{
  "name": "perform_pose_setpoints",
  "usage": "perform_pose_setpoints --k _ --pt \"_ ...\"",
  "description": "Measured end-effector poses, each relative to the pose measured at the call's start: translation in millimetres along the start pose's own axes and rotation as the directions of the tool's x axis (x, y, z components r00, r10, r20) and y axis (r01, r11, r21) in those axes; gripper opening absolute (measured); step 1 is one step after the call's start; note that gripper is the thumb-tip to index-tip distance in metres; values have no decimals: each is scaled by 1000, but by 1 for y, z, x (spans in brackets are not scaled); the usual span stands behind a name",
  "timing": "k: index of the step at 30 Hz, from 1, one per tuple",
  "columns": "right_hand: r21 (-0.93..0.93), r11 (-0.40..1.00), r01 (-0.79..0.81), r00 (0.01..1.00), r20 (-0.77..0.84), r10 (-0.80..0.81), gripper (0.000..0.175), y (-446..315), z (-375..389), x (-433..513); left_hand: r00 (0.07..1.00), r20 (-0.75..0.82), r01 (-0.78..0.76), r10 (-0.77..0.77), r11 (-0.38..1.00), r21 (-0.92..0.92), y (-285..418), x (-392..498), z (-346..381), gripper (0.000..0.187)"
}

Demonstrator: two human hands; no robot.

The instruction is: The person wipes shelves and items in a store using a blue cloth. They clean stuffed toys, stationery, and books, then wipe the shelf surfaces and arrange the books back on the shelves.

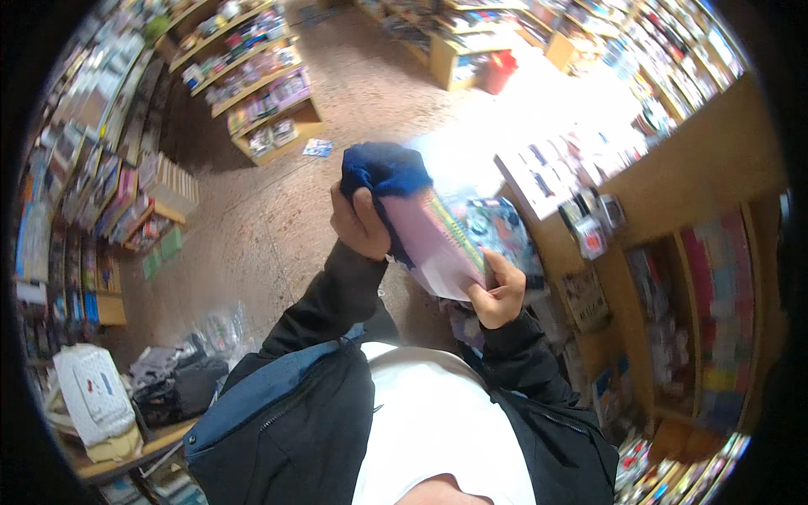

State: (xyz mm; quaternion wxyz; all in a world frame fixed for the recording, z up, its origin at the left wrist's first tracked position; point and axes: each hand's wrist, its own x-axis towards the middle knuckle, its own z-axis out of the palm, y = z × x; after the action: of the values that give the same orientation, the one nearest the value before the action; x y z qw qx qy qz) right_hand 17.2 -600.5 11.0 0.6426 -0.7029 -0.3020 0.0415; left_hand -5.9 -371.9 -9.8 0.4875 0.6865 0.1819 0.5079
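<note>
A thick pink notebook-like stack is held in front of my chest, tilted, with yellow and green bands along its long edge. My right hand pinches its lower right corner between thumb and fingers. A dark blue cloth is bunched over the far end and partly covers it. My left hand grips this cloth at the stack's upper left side. Some of the left fingers are hidden behind the cloth and the stack. Any writing on the pink face is too blurred to make out.
Wooden shelves with small goods stand ahead; book racks line the left. A display counter is close on my right, beside a patterned bag. Farther off stands a red bin. A white wipes pack lies at lower left.
</note>
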Motion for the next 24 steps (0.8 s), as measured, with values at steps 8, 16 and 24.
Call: perform_pose_setpoints --k 8,16,24 --pt "-76 988 135 867 491 -81 32 72 184 186 873 199 -484 446 737 472 -82 155 -69 35" --pt "36 996 80 953 292 -87 28 104 238 342 837 234 -547 495 735 400 -165 336 -39 38" --pt "379 909 -174 971 222 94 35 218 282 588 752 377 -639 541 739 215 -319 508 142 32"
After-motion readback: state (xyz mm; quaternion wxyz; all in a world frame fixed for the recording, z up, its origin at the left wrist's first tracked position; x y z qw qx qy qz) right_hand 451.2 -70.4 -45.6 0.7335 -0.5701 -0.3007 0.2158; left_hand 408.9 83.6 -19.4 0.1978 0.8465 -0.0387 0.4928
